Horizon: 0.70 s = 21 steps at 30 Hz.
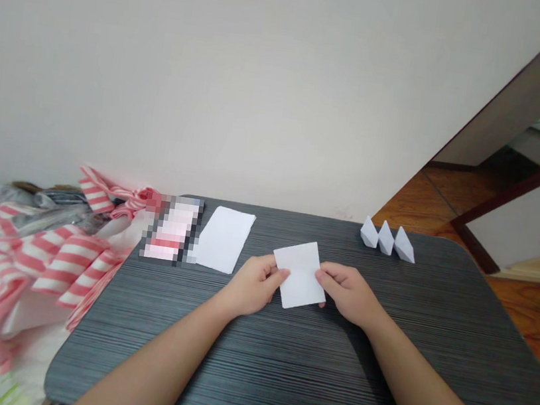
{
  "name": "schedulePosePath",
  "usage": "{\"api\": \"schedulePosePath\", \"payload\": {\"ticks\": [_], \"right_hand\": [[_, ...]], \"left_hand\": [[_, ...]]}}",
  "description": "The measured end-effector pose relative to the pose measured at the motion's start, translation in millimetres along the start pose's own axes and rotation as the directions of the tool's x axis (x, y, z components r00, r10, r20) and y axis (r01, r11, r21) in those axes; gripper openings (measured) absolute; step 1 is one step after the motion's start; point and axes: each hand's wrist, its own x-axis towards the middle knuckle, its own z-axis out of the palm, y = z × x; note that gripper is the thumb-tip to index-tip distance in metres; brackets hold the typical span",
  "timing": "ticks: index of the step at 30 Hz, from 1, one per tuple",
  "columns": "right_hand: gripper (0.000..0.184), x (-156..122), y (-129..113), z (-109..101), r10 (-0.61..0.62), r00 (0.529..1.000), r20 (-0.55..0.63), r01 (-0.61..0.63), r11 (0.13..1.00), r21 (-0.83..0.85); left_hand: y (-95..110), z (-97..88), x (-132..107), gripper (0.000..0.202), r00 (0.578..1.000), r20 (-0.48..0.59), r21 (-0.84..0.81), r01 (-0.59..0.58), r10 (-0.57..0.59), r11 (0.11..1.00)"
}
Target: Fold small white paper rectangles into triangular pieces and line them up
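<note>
A small white sheet of paper (pixel 300 275), close to square, is held up over the middle of the dark table (pixel 275 377). My left hand (pixel 255 286) pinches its left edge, thumb on top and the other fingers behind. On the opposite edge my right hand (pixel 345 292) grips it the same way, with a fingertip showing under the lower right corner. The sheet is slightly tilted, and a faint crease seems to run across it. Whether it has more than one layer I cannot tell.
A stack of white paper (pixel 225 239) lies at the back left, beside a blurred-out flat object (pixel 173 229). Three folded white paper shapes (pixel 386 238) stand in a row at the back right. Red-and-white striped cloth (pixel 61 260) is heaped left of the table. A wall (pixel 247 78) rises behind.
</note>
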Motion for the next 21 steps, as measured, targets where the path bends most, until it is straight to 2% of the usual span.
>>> {"api": "schedulePosePath", "payload": {"ticks": [3,9,16,21], "right_hand": [[0.035,0.0,-1.2,-0.6,0.001,1.0,-0.001,-0.001,0.999,-0.032],[0.036,0.4,-4.4,-0.4,0.005,0.998,0.061,0.0,0.996,-0.085],[0.025,1.9,-0.9,4.1,0.015,1.0,0.023,-0.016,0.999,0.042],[0.027,3.0,-0.2,6.3,-0.008,0.999,0.042,0.001,0.986,0.169]], "left_hand": [[1.1,-0.2,0.2,0.028,1.0,0.006,0.009,0.004,-0.004,1.0],[-0.3,1.5,1.7,0.028,0.999,-0.027,-0.104,0.028,-0.03,0.994],[-0.2,0.3,0.9,0.029,1.0,-0.022,-0.049,0.015,-0.016,0.999],[0.7,1.7,2.4,0.028,0.998,-0.062,-0.143,0.013,-0.022,0.99]]}}
